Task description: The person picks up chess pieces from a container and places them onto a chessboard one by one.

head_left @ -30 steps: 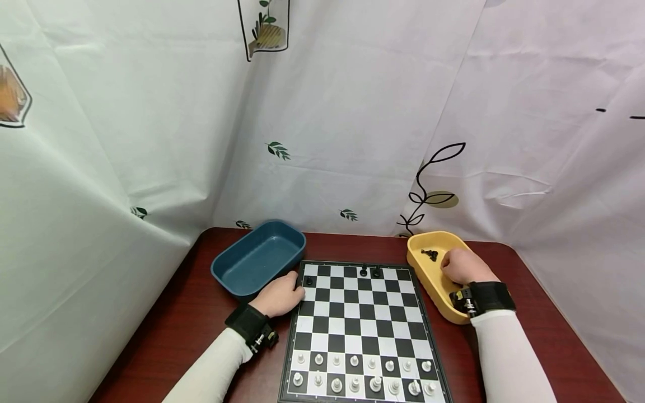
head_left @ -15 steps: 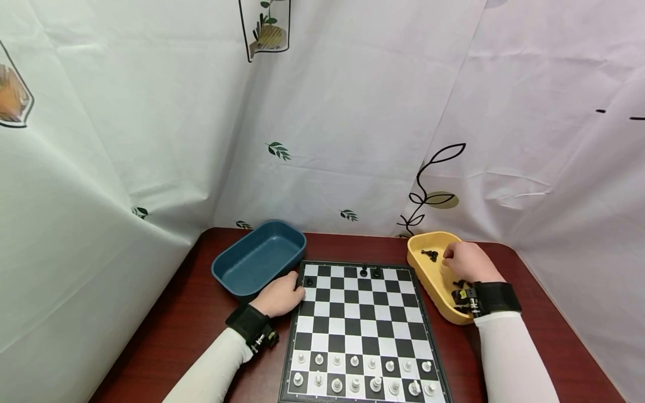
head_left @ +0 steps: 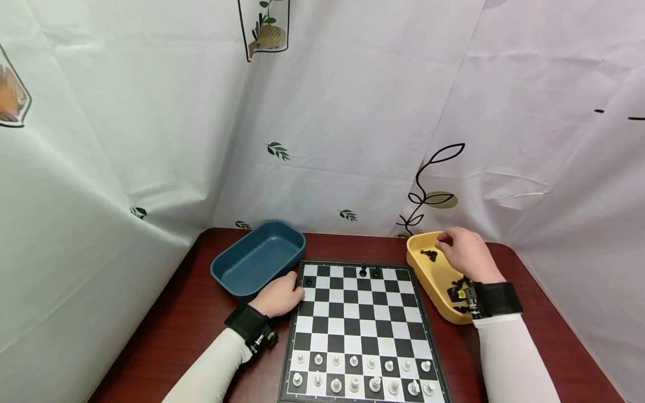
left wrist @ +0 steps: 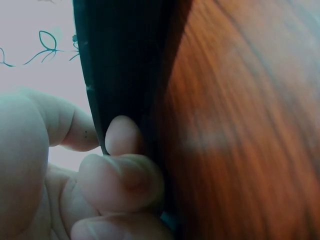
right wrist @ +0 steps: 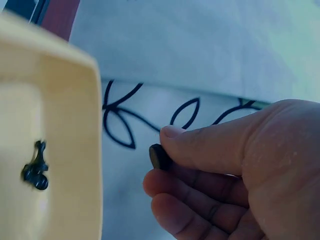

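My left hand (head_left: 277, 295) grips the left edge of the chessboard (head_left: 353, 309). In the left wrist view, its thumb and fingers lie on either side of the dark board edge (left wrist: 120, 65). Over the yellow tray's far end, my right hand (head_left: 467, 254) pinches a small black chess piece (right wrist: 158, 157) between thumb and fingers. Its round base shows in the right wrist view; the fingers hide the rest. Black pieces (head_left: 429, 255) lie in the yellow tray (head_left: 439, 275). Three black pieces stand on the board's far rows, one a pawn-sized piece (head_left: 309, 281) at the left.
Several white chess pieces (head_left: 375, 384) stand in two rows along the board's near side. A blue tray (head_left: 259, 257) sits left of the board, behind my left hand. White patterned cloth (head_left: 342, 140) hangs behind the dark red wooden table (head_left: 201, 313).
My right hand has risen from inside the yellow tray toward its far end, with the black chess piece now showing in its pinch. The left hand has stayed at the board edge.
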A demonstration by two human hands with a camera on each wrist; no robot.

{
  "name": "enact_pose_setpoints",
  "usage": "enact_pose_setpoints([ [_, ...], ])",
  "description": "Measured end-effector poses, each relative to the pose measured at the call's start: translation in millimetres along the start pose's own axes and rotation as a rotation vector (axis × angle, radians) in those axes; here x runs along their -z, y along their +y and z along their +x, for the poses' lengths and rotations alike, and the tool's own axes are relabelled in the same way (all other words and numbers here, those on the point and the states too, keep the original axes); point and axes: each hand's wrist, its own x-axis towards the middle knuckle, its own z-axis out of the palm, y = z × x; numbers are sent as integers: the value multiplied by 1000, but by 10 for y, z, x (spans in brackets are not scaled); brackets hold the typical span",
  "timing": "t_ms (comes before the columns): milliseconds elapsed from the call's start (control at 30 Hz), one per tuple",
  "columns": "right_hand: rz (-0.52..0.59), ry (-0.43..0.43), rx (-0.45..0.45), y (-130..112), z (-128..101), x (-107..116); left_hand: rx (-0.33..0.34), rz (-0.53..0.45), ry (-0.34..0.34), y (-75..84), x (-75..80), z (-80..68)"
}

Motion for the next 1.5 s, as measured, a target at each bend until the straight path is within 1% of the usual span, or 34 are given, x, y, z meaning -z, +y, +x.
enact_pose_setpoints([
  [167, 36, 42, 19, -116, -26, 42, -5, -3, -4, -25, -16, 20],
  [300, 58, 72, 34, -232, -33, 41, -2, 1, 2, -15, -11, 15],
  [500, 98, 176, 117, -474, -21, -48, -6, 13, 10, 3, -5, 7],
  [567, 115, 186, 149, -572, -21, -104, -7, 13, 10, 6, -3, 0],
  [733, 152, 153, 217, -803, -28, -242, -6, 3, 5, 9, 3, -8],
  [867, 168, 157, 287, -954, -25, -330, -8, 2, 6, 13, 8, -2],
  [967, 191, 141, 333, -1061, -35, -386, -8, 11, 9, 15, 7, 1],
  [1200, 272, 45, 411, -1243, -58, -548, -9, 11, 7, 19, 19, 3],
  [1500, 306, -51, 464, -1437, -101, -687, -7, 5, 5, 12, 15, 1],
])
